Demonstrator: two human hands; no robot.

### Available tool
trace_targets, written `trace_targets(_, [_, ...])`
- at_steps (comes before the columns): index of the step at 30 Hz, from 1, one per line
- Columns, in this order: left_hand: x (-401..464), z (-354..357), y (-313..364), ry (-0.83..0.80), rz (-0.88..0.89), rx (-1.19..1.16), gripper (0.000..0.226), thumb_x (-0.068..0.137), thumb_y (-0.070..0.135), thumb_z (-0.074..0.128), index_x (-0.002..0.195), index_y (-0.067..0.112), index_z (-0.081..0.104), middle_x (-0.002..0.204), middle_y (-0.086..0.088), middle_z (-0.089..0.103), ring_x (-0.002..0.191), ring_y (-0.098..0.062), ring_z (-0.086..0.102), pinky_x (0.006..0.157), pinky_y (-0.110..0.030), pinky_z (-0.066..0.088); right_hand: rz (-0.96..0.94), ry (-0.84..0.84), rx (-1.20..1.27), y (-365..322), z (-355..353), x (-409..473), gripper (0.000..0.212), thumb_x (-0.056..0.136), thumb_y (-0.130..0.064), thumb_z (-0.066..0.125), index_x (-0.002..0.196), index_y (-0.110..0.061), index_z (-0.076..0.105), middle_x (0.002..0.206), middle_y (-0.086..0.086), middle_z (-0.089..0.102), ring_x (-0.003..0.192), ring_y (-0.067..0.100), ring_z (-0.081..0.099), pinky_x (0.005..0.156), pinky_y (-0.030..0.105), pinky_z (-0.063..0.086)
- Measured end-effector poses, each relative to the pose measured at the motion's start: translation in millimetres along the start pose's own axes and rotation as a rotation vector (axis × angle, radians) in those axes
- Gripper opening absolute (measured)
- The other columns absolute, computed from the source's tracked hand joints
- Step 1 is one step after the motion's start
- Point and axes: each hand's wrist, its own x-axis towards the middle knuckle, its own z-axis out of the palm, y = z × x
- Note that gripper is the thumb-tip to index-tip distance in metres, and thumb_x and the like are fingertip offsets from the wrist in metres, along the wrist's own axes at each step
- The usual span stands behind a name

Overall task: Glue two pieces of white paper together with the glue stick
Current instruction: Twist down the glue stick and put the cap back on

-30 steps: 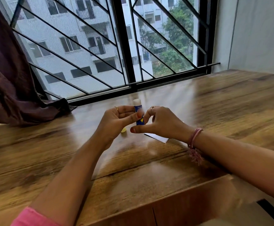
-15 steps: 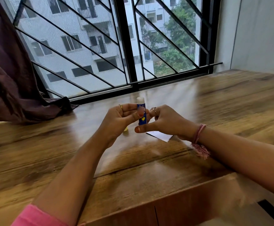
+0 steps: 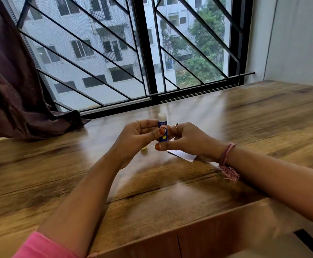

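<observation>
Glue exposed, no gluing yet.
My left hand [image 3: 137,138] and right hand [image 3: 187,140] pinch the upright blue glue stick [image 3: 162,130]; white paper [image 3: 182,155] lies unglued on the wooden counter [image 3: 263,118].

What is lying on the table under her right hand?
A piece of white paper pokes out from under the right hand, which holds the glue stick. The hand covers the rest, so a second sheet cannot be made out.
</observation>
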Motion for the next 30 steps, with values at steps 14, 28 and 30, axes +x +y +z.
trace_targets(14, [-2,-41,-14,-0.061,-0.308,0.698,0.067,0.078,0.033,0.074,0.138,0.023,0.045,0.126,0.006,0.052,0.116,-0.014,0.049,0.099,-0.030,0.039,0.031,0.014,-0.060,7,-4,5,0.027,0.069,-0.021,0.083,0.090,-0.007,0.074,0.076,-0.002,0.071,0.053,-0.009,0.055,0.055,0.003,0.040])
trace_targets(28, [0,-32,1,0.244,-0.075,-0.212,0.038,0.076,0.022,0.068,0.112,0.014,0.062,0.100,-0.005,0.073,0.094,-0.020,0.069,0.086,-0.033,0.056,-0.016,-0.045,-0.154,3,-2,2,0.029,0.071,-0.027,0.082,0.093,-0.010,0.075,0.071,-0.010,0.066,0.050,-0.009,0.053,0.053,0.002,0.036])
trace_targets(30, [2,-28,2,0.234,-0.077,-0.316,0.034,0.075,0.021,0.069,0.108,0.013,0.063,0.098,-0.005,0.074,0.092,-0.020,0.071,0.081,-0.031,0.058,-0.030,-0.043,-0.169,2,-2,1,0.026,0.072,-0.028,0.081,0.092,-0.012,0.074,0.073,-0.008,0.066,0.048,-0.010,0.052,0.051,0.002,0.036])
